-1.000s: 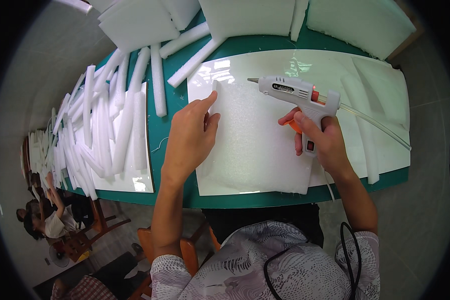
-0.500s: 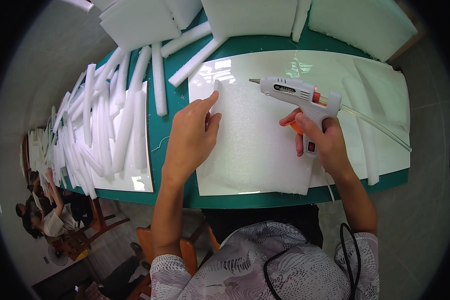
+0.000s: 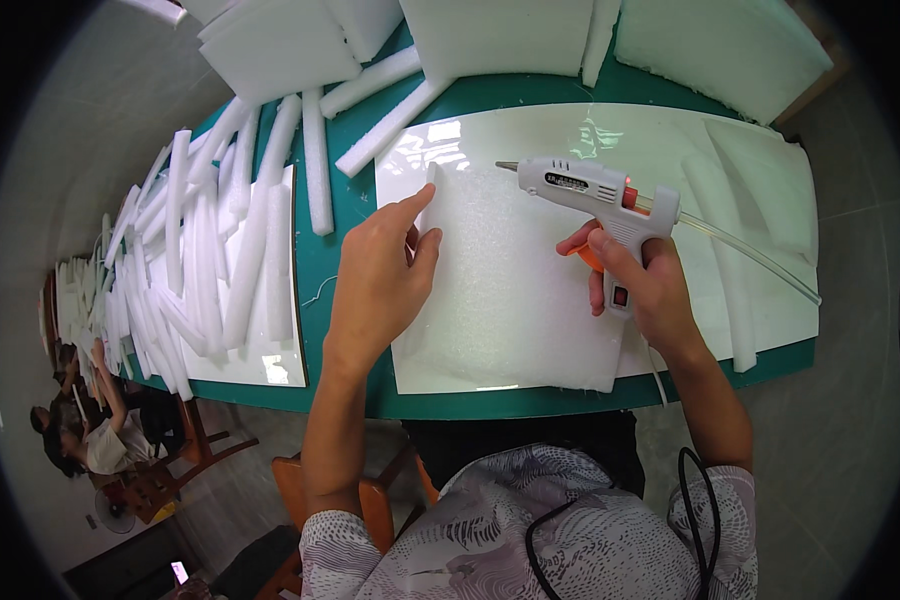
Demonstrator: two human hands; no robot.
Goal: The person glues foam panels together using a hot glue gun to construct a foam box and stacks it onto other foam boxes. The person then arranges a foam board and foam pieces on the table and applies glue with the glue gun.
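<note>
Gluing under way: left hand (image 3: 375, 275) pins foam sheet (image 3: 515, 290) flat, fingers spread; right hand (image 3: 635, 285) grips glue gun (image 3: 595, 195) above it. Next, nozzle probably must meet the sheet.

Barely anything moves: the glue gun (image 3: 595, 190) in the right hand (image 3: 650, 285) drifts a touch along the foam sheet (image 3: 515, 290), away from the left hand (image 3: 380, 275).

a long green table (image 3: 342, 240) stands on grey floor (image 3: 850, 440), with wooden chairs (image 3: 185, 450) beside it.
</note>
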